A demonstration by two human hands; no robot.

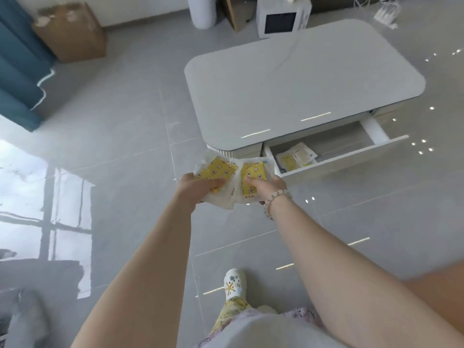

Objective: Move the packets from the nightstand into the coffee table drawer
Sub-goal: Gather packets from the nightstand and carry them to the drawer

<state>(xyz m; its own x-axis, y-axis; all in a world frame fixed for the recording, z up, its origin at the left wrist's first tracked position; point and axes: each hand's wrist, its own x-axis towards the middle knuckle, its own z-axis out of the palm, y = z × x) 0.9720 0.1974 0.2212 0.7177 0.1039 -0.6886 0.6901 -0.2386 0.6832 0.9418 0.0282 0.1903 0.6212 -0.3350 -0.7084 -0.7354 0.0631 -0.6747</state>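
My left hand [198,188] grips a clear packet with a yellow star-patterned pad [217,170]. Beside it, my right hand [267,188], with a bead bracelet at the wrist, holds a second packet of the same kind [252,175]. Both packets are held in the air over the floor, just left of the open drawer [339,160] of the white coffee table [301,79]. Pale packets [296,156] lie in the drawer's left end. The nightstand is not in view.
A cardboard box [72,33] and a blue curtain [17,64] stand at the far left. A white cylinder [202,11] and a white box [281,18] sit behind the table. My foot in a white clog [234,285] is on the glossy grey tiles.
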